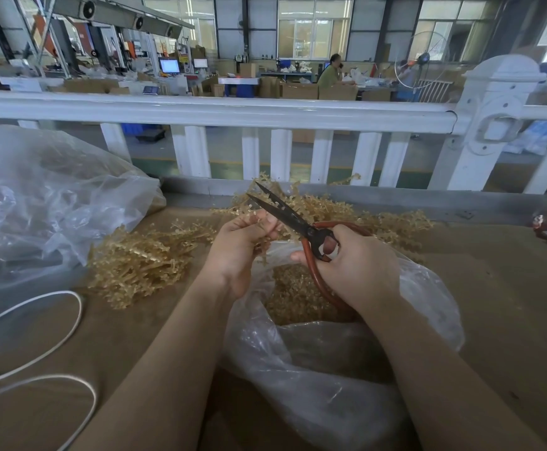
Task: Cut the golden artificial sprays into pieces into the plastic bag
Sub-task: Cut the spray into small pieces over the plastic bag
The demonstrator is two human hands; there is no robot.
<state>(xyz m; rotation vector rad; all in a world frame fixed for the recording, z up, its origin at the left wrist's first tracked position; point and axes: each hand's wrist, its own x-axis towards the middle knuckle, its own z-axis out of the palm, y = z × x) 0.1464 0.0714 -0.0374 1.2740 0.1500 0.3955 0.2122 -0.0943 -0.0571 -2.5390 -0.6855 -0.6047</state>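
Left hand (238,245) pinches a golden spray (259,219) above the open plastic bag (330,346) at the bench's near edge. Right hand (356,265) grips the scissors (293,219), blades parted, pointing up-left just beyond the left fingers (270,224).

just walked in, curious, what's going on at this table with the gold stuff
A person is cutting golden sprays. The left hand holds one spray over the open plastic bag, while the right hand grips red-handled scissors, blades open. Cut pieces already lie in the bag; uncut sprays are piled on the table.
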